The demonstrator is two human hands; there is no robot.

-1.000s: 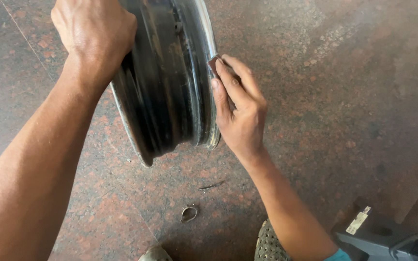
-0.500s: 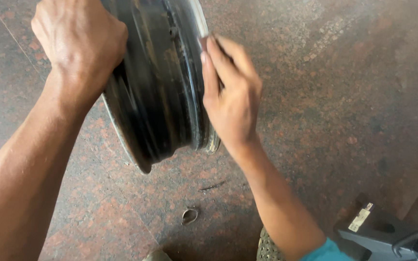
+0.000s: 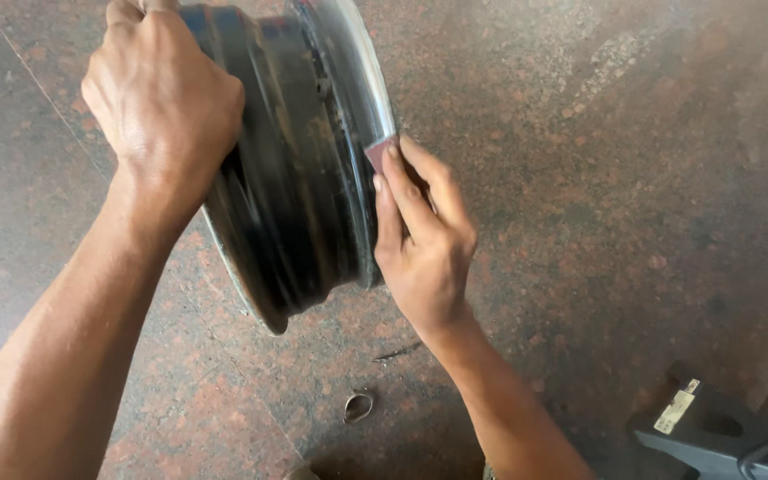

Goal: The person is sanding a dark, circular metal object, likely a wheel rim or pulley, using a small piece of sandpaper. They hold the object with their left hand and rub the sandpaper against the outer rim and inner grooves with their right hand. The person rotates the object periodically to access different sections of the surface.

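Observation:
A black steel wheel rim (image 3: 300,178) with a shiny chrome edge stands upright on its edge on the floor. My left hand (image 3: 164,98) grips its near left rim from above, fingers closed over the edge. My right hand (image 3: 420,231) presses a small reddish-brown piece of sandpaper (image 3: 381,151) against the chrome right rim edge, fingers laid flat over it. Much of the sandpaper is hidden under my fingers.
The floor (image 3: 633,178) is speckled reddish-brown stone. A small metal ring-like piece (image 3: 358,406) and a thin dark sliver (image 3: 397,353) lie on it below the rim. A dark grey tool body (image 3: 713,436) with a label sits at the bottom right.
My right hand with the sandpaper slid up the chrome edge, then back down to a lower spot. My left hand stayed gripped on the rim.

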